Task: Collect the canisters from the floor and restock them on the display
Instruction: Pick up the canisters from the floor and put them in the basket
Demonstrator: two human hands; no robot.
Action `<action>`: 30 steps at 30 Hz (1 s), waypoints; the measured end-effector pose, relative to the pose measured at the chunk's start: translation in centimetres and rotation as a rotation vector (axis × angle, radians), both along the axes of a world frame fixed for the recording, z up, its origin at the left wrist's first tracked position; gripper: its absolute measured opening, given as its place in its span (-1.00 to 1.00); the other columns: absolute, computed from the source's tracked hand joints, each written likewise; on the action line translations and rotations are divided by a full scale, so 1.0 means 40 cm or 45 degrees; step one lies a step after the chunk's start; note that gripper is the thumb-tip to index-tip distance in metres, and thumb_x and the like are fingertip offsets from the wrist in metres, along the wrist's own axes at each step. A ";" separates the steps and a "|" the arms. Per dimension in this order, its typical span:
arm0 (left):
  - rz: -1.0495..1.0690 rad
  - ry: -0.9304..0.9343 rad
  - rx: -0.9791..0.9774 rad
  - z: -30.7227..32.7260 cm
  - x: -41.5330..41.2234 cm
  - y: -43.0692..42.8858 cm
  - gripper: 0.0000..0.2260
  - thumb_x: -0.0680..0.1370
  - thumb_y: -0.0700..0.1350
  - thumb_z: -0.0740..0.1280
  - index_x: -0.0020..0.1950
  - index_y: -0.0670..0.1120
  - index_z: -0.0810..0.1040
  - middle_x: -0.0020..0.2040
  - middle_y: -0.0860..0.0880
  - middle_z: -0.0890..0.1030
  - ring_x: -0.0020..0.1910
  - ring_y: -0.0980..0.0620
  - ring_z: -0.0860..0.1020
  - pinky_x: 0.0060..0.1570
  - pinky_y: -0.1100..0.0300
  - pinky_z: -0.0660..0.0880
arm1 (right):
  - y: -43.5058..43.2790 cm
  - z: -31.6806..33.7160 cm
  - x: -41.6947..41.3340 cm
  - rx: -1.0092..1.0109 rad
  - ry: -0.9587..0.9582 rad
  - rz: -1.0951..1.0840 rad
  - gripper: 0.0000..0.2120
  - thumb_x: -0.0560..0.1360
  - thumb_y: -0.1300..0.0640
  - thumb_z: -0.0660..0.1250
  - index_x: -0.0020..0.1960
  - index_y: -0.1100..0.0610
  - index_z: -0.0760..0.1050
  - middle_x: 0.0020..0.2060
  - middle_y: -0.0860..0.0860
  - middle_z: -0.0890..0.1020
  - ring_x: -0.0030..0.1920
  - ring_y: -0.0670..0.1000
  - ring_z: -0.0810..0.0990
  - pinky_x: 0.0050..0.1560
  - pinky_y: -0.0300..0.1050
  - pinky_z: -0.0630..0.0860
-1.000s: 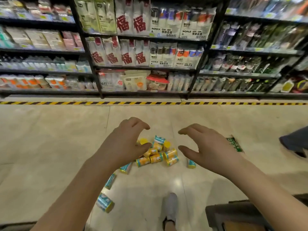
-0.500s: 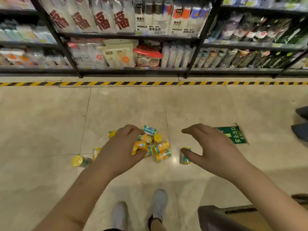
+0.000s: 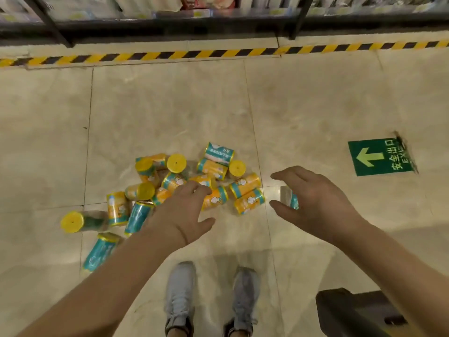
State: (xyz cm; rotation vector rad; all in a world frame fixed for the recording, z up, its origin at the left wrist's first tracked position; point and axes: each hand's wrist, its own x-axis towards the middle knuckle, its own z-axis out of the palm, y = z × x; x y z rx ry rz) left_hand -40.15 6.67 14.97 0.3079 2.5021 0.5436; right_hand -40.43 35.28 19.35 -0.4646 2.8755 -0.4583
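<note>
Several small canisters (image 3: 246, 188) with yellow lids and orange or teal labels lie in a loose pile on the beige tile floor (image 3: 158, 113). My left hand (image 3: 184, 215) hovers over the pile's near side, fingers spread, holding nothing. My right hand (image 3: 315, 203) is curved around a lone teal canister (image 3: 290, 199) to the right of the pile, thumb and fingers on either side of it; whether they touch it is unclear. Two stray canisters lie at the left, one yellow-lidded (image 3: 77, 221) and one teal (image 3: 100, 251).
A black shelf unit's base (image 3: 170, 25) runs along the top behind a yellow-black hazard stripe (image 3: 218, 53). A green exit arrow sticker (image 3: 379, 156) is on the floor at the right. My two grey shoes (image 3: 181, 295) stand below the pile. A dark object (image 3: 352, 312) sits bottom right.
The view has tilted down and come closer to the floor. Both hands have lowered toward the canisters; the right hand now curves around the lone teal one.
</note>
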 end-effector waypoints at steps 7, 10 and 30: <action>-0.117 -0.118 -0.192 -0.369 -0.016 0.029 -0.35 0.52 0.15 0.42 0.52 -0.02 0.28 0.46 -0.05 0.28 0.42 -0.11 0.32 0.32 -0.01 0.39 | 0.015 -0.422 0.005 -0.107 -0.141 -0.102 -0.55 0.45 -0.04 0.49 0.28 0.09 0.55 0.13 0.03 0.62 -0.02 0.15 0.67 -0.11 0.03 0.57; -0.139 -0.157 -0.239 -0.503 -0.025 0.043 -0.32 0.52 0.14 0.42 0.54 -0.03 0.24 0.48 -0.06 0.25 0.46 -0.11 0.28 0.33 0.00 0.38 | 0.011 -0.569 0.006 -0.119 -0.215 -0.187 -0.55 0.46 -0.07 0.47 0.29 0.07 0.53 0.13 0.02 0.60 0.02 0.13 0.66 -0.04 0.07 0.56; -0.062 -0.011 -0.461 -0.952 -0.147 0.161 -0.36 0.42 0.06 0.52 0.38 -0.08 0.30 0.32 -0.10 0.43 0.35 -0.15 0.40 0.21 -0.06 0.42 | 0.054 -0.897 -0.023 -0.150 -0.493 -0.575 -0.51 0.52 -0.18 0.40 0.34 0.03 0.45 0.17 -0.03 0.55 0.06 0.03 0.62 0.02 0.07 0.58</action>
